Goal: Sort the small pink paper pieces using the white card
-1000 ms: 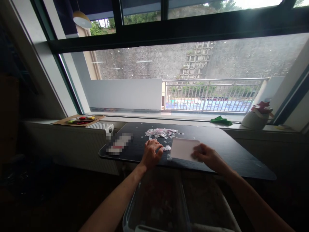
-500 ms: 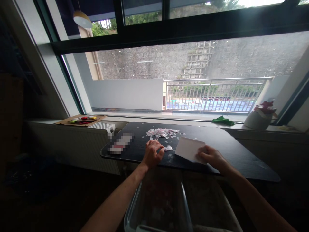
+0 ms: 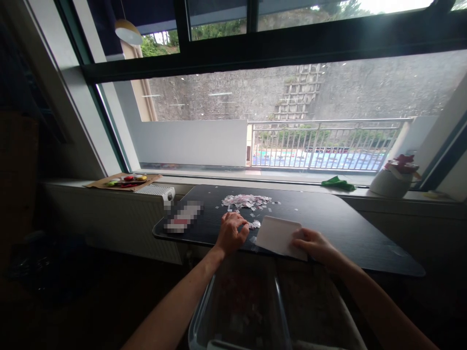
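Head view: the right hand (image 3: 313, 243) grips a card (image 3: 276, 236) at the near side of the table (image 3: 357, 238). The left hand (image 3: 232, 231) is half curled beside some scraps (image 3: 256, 224); I cannot tell if it holds any. A bigger pile (image 3: 246, 201) lies at the far side.

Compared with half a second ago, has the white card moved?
Yes: the white card has shifted left and closer to the near edge of the black table.
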`<action>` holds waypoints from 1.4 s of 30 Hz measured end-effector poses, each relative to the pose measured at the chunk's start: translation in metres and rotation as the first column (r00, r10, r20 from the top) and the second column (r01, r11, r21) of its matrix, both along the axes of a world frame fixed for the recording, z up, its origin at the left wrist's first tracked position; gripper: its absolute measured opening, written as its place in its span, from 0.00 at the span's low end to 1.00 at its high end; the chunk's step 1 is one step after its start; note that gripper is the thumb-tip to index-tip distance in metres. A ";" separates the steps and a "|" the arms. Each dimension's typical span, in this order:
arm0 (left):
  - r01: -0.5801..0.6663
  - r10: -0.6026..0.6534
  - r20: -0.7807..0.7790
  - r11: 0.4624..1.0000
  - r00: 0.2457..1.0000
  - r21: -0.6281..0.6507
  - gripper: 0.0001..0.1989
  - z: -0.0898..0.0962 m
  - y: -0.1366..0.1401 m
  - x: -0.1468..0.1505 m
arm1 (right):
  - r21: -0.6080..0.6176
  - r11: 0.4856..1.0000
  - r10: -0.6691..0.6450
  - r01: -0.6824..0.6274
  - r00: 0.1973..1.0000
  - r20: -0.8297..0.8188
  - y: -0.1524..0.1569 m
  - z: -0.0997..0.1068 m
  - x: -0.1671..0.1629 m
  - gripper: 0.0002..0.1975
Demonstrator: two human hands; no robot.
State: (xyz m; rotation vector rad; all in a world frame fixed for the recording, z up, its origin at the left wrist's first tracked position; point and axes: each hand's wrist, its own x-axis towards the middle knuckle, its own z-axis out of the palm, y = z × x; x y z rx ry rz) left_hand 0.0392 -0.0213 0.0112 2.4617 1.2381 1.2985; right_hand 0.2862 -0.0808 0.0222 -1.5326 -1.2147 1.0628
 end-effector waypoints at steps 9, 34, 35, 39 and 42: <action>0.001 -0.001 0.018 1.000 1.000 0.011 0.10 -0.004 0.003 0.001 | 0.000 0.997 0.080 -0.080 0.994 -0.075 -0.010 0.005 -0.005 0.13; 0.005 -0.004 0.036 1.000 0.999 -0.012 0.11 -0.003 0.003 0.000 | 0.091 0.989 0.117 -0.112 0.992 -0.044 0.000 -0.001 -0.014 0.12; 0.006 -0.005 0.039 1.000 0.999 -0.014 0.11 -0.003 0.003 0.000 | 0.106 0.991 0.090 -0.087 0.995 -0.030 0.001 -0.003 -0.012 0.12; -0.001 0.003 0.060 1.000 0.998 -0.030 0.12 -0.002 0.003 0.000 | 0.146 0.987 0.063 -0.060 0.998 -0.013 0.004 -0.009 -0.011 0.12; -0.013 0.022 0.096 0.996 0.995 -0.093 0.12 -0.001 0.006 -0.001 | 0.193 0.980 0.064 -0.046 0.994 -0.090 0.005 -0.006 -0.012 0.14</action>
